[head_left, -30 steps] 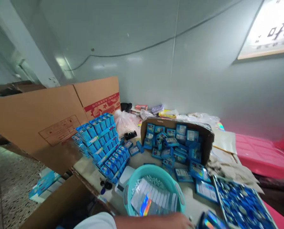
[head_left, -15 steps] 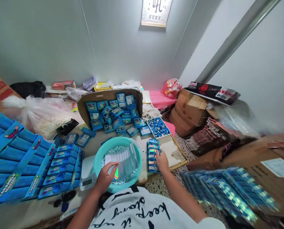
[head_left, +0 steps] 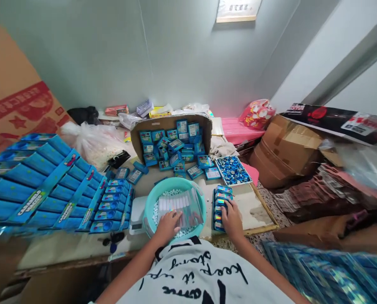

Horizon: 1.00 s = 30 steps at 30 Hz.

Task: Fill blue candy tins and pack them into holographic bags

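My left hand (head_left: 168, 224) rests inside a teal basin (head_left: 150, 205), fingers curled on a clear holographic tray (head_left: 182, 207) that lies over small white pellets. My right hand (head_left: 231, 217) lies on a short row of blue shiny packets (head_left: 220, 198) on the table just right of the basin, fingers bent over them. Behind the basin, a cardboard box (head_left: 169, 122) on its side spills blue packets.
Stacked blue display cartons (head_left: 49, 181) fill the left. A white scale (head_left: 136, 215) sits left of the basin. A tray of blue capsules (head_left: 232, 169), brown boxes (head_left: 286, 150) and a stack of blue sheets (head_left: 327, 270) lie to the right.
The view swung from the left side to the table's centre and settled. My left hand went further into the basin onto the tray; my right hand stays on the packet row.
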Each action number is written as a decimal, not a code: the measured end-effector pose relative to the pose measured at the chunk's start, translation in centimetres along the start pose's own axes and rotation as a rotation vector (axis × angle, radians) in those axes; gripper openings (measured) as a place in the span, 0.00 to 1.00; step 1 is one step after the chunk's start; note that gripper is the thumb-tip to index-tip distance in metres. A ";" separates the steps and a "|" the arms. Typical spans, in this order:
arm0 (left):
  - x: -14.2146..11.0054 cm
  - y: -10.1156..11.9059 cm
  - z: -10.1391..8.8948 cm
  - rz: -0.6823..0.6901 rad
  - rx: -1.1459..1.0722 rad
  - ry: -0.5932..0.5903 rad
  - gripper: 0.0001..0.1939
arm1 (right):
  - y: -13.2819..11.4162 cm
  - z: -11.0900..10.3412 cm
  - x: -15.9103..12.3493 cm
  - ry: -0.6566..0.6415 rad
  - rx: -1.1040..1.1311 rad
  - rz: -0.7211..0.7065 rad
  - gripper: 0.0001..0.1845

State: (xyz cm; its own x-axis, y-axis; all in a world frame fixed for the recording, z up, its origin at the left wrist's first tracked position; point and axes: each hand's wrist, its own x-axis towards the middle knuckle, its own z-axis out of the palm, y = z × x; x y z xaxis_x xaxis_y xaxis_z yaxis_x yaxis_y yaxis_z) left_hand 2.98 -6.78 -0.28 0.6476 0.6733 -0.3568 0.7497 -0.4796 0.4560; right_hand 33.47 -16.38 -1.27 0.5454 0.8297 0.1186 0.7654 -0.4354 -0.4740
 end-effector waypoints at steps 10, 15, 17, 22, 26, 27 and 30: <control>-0.5 1.6 -0.5 0.086 -0.010 0.175 0.23 | -9.1 -1.0 -0.5 -0.203 0.316 -0.283 0.21; -3.7 1.4 -4.2 0.115 -0.010 0.323 0.23 | -14.6 -1.3 2.2 -0.516 0.650 0.187 0.27; -5.0 1.2 -6.0 0.169 -0.001 0.350 0.21 | -15.9 -1.7 3.0 -0.581 0.752 0.197 0.21; -7.2 1.4 -10.4 0.170 -0.149 0.697 0.15 | -18.8 -4.8 3.3 -0.550 0.954 0.160 0.20; -7.4 2.9 -16.2 0.147 -0.171 0.937 0.17 | -20.8 -8.8 2.7 -0.593 1.153 -0.026 0.17; -7.4 3.4 -17.9 0.156 -0.147 0.984 0.22 | -21.2 -9.7 2.5 -0.618 1.178 -0.080 0.16; -7.2 4.8 -22.6 0.206 -0.068 1.011 0.33 | -22.1 -11.7 1.5 -0.637 1.203 -0.178 0.15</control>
State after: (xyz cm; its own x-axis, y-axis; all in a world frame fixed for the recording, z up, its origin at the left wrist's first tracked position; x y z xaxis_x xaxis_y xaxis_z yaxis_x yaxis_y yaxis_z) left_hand -1.15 -1.21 22.86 0.3222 0.7550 0.5711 0.6076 -0.6276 0.4868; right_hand 21.38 -9.56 19.65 -0.0282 0.9996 -0.0057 -0.1355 -0.0095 -0.9907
